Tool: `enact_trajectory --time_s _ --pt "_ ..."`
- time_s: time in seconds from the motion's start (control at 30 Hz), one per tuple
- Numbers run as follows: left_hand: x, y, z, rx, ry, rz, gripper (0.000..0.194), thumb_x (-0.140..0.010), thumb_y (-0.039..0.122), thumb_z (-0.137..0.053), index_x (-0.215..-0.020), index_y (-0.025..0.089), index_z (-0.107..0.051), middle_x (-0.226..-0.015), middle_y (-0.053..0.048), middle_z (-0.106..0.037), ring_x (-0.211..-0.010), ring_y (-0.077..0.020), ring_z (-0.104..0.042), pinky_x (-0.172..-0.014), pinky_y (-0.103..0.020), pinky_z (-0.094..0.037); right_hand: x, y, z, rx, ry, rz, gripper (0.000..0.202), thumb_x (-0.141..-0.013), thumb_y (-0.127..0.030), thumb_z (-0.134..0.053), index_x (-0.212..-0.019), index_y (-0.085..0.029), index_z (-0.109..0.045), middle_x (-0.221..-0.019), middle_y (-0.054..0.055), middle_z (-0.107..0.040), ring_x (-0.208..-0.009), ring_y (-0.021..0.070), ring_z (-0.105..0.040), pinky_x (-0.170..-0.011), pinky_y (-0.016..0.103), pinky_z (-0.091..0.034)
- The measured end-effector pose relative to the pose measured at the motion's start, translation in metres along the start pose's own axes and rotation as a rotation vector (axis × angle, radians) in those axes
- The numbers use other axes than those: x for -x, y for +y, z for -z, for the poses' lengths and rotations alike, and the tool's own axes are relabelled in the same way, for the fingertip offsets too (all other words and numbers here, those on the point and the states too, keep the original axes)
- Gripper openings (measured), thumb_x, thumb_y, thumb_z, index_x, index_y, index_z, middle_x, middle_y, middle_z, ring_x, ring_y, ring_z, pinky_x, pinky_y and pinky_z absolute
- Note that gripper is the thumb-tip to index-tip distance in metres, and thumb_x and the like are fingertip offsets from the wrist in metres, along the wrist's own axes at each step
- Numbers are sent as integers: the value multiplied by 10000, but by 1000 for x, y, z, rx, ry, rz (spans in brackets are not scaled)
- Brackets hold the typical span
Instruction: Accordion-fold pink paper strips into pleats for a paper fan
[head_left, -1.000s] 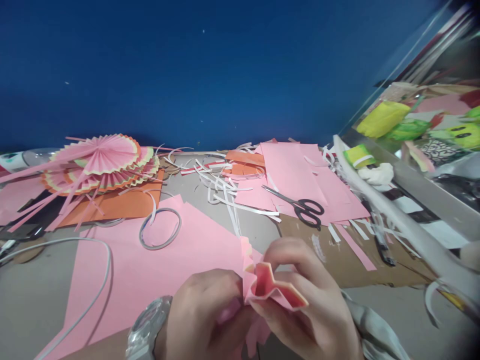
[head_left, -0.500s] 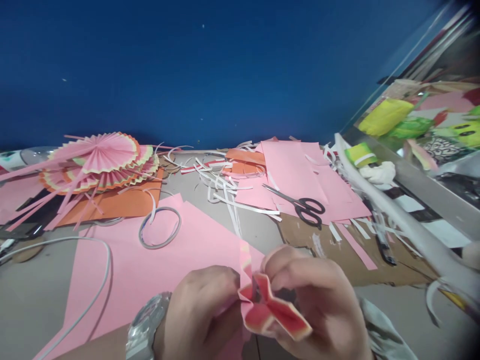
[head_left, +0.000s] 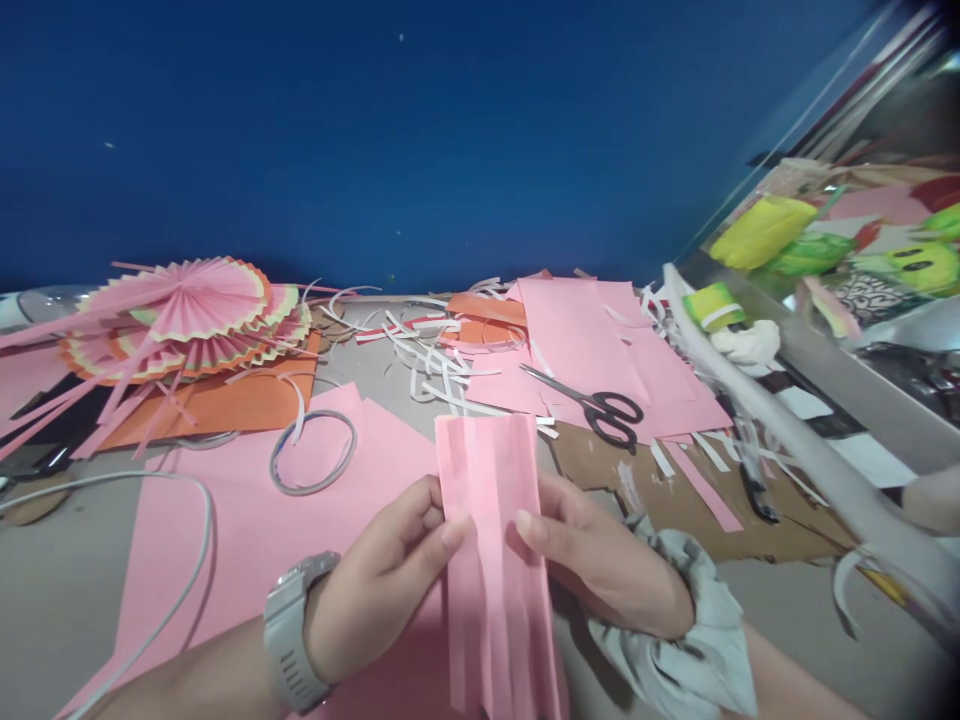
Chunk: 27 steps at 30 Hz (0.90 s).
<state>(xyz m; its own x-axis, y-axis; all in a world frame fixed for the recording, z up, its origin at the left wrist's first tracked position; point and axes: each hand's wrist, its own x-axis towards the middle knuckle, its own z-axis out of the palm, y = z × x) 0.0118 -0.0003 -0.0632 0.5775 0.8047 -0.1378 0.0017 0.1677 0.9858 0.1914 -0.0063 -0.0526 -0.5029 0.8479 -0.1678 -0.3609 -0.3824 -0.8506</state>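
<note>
A pleated pink paper (head_left: 491,560) stands upright at the lower centre, its folds running lengthwise. My left hand (head_left: 390,570), with a grey watch on the wrist, pinches its left edge, thumb in front and fingers behind. On the right edge my right hand (head_left: 600,560) grips the same paper, thumb on the front face; a pale green scrunchie circles that wrist. Large pink sheets (head_left: 247,540) lie beneath and left of my left hand. Black scissors (head_left: 600,410) rest beyond my right hand, partly on pink paper (head_left: 585,340).
Pink paper fans (head_left: 202,310) sit on orange paper (head_left: 225,400) at the left. A tape ring (head_left: 311,490) and white cable (head_left: 206,530) lie nearby. Right are cardboard (head_left: 675,510), a cutter (head_left: 757,480) and a bin of wrappers (head_left: 847,370). White paper strips (head_left: 420,350) litter the back.
The folded paper has turned from its red and cream edge end to its long pink face, now upright. Both hands have shifted to its sides, with thumbs on the front.
</note>
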Motion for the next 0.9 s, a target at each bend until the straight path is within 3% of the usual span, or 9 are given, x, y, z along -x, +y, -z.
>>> enact_trajectory --time_s 0.23,0.6,0.9 --pt "-4 1 2 -4 74 12 146 -928 273 -368 -974 194 -482 -902 -4 -555 -878 -125 -508 -846 -255 -397 -2 6 3 10 116 41 274 -862 -240 -532 -1132 -282 -551 -1124 22 -612 -1027 143 -563 -928 319 -397" --pt "-1 -3 2 -57 126 64 204 -915 354 -367 -885 186 -478 -840 -7 -543 -769 -135 -488 -710 -254 -410 0 7 5 101 59 73 287 -842 -236 -563 -1128 -260 -560 -1032 18 -650 -937 141 -602 -837 288 -459" --pt "1 1 -6 -333 244 69 207 -906 373 -368 -899 194 -471 -782 -7 -587 -748 -157 -547 -663 -264 -405 -3 8 -8 231 122 102 240 -803 -201 -604 -1039 -225 -571 -978 13 -651 -914 146 -610 -793 267 -492"
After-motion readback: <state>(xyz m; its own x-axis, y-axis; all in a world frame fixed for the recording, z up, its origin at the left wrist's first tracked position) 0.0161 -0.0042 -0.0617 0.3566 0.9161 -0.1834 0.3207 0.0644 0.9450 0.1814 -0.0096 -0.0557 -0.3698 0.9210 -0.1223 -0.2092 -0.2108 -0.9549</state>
